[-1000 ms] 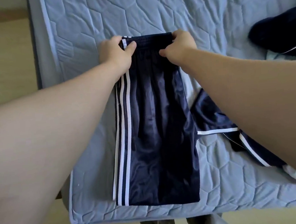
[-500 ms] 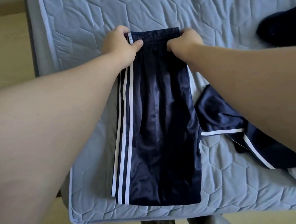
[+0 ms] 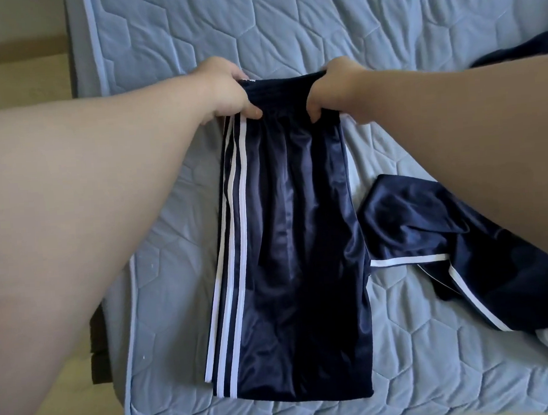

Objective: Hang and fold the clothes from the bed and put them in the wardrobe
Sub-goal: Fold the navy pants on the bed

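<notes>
I see the left hand [image 3: 225, 90] and right hand [image 3: 339, 89] each curled round the gathered waistband [image 3: 282, 88] of the glossy navy trousers [image 3: 295, 254] (three white side stripes), a long folded rectangle on the quilted blue mattress [image 3: 318, 26]. A crumpled navy garment [image 3: 430, 235] lies just beside.

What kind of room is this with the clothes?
Probably a bedroom: a quilted blue mattress fills the view, navy track pants lie flat on it, and another navy garment sits crumpled beside them.
</notes>
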A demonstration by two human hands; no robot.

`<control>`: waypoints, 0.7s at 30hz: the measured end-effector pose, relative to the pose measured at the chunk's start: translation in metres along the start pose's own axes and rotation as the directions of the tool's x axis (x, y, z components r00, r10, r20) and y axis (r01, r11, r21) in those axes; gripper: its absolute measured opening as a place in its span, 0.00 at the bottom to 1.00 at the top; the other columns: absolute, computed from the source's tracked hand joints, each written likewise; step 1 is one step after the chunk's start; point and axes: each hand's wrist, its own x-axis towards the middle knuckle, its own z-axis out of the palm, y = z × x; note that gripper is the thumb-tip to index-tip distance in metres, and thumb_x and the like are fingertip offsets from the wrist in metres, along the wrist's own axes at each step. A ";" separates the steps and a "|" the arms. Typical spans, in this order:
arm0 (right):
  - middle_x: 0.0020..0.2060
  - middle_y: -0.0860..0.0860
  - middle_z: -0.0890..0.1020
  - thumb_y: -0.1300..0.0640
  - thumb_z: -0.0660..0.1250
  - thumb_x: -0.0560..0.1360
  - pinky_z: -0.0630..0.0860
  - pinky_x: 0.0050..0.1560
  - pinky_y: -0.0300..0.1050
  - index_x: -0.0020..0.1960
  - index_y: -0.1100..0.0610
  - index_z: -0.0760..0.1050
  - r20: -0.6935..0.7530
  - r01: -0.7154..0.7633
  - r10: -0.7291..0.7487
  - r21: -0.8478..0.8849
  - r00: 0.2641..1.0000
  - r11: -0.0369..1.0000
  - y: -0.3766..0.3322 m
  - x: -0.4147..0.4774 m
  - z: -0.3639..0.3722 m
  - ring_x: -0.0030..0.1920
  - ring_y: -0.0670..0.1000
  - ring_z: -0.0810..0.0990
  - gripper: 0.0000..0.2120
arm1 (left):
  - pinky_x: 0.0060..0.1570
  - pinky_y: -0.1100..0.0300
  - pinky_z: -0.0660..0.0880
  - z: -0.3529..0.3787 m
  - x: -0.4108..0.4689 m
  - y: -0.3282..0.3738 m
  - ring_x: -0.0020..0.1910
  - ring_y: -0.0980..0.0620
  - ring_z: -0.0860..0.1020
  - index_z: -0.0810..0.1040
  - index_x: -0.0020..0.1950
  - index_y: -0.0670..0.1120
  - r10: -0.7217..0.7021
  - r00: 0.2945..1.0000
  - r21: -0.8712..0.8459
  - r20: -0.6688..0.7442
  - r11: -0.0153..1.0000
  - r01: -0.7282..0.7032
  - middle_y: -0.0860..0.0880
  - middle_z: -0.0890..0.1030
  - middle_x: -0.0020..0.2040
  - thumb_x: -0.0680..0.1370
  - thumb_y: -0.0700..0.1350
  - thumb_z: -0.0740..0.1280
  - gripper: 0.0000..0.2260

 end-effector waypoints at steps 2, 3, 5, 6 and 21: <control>0.50 0.52 0.80 0.56 0.80 0.65 0.78 0.42 0.46 0.57 0.55 0.78 0.059 0.039 -0.040 0.012 0.997 0.999 -0.002 -0.004 -0.005 0.49 0.53 0.79 0.22 | 0.55 0.59 0.79 -0.007 -0.005 0.007 0.51 0.51 0.82 0.82 0.56 0.56 0.035 0.999 0.060 0.030 0.998 -0.037 0.52 0.84 0.51 0.64 0.44 0.83 0.23; 0.54 0.50 0.81 0.51 0.81 0.65 0.80 0.50 0.49 0.59 0.53 0.78 0.078 0.057 -0.057 0.006 0.995 0.998 -0.004 -0.007 -0.007 0.53 0.53 0.80 0.25 | 0.55 0.58 0.79 -0.009 -0.010 0.010 0.53 0.50 0.82 0.82 0.58 0.56 0.054 0.997 0.091 0.046 0.994 -0.058 0.51 0.83 0.53 0.65 0.43 0.83 0.24; 0.55 0.50 0.81 0.42 0.80 0.66 0.80 0.57 0.53 0.62 0.54 0.78 0.084 0.105 -0.099 -0.072 0.992 0.992 -0.009 -0.013 -0.015 0.54 0.54 0.81 0.29 | 0.53 0.58 0.77 -0.015 -0.018 0.016 0.55 0.49 0.81 0.80 0.61 0.55 0.058 0.996 0.132 0.071 0.989 -0.067 0.51 0.82 0.55 0.65 0.43 0.83 0.27; 0.55 0.52 0.81 0.40 0.79 0.66 0.80 0.57 0.53 0.63 0.55 0.78 0.070 0.126 -0.118 -0.132 0.991 0.983 -0.012 -0.017 -0.018 0.53 0.55 0.81 0.31 | 0.55 0.56 0.77 -0.017 -0.022 0.019 0.57 0.48 0.80 0.79 0.63 0.55 0.058 0.997 0.151 0.052 0.986 -0.065 0.51 0.81 0.58 0.66 0.44 0.83 0.28; 0.46 0.52 0.82 0.44 0.71 0.75 0.80 0.45 0.48 0.56 0.57 0.78 0.023 0.438 -0.465 -0.377 0.885 0.816 -0.019 -0.078 -0.014 0.44 0.53 0.81 0.18 | 0.69 0.22 0.49 0.197 -0.170 -0.015 0.79 0.37 0.35 0.31 0.80 0.49 -0.279 0.928 0.196 -0.247 0.924 0.329 0.39 0.32 0.80 0.62 0.75 0.72 0.66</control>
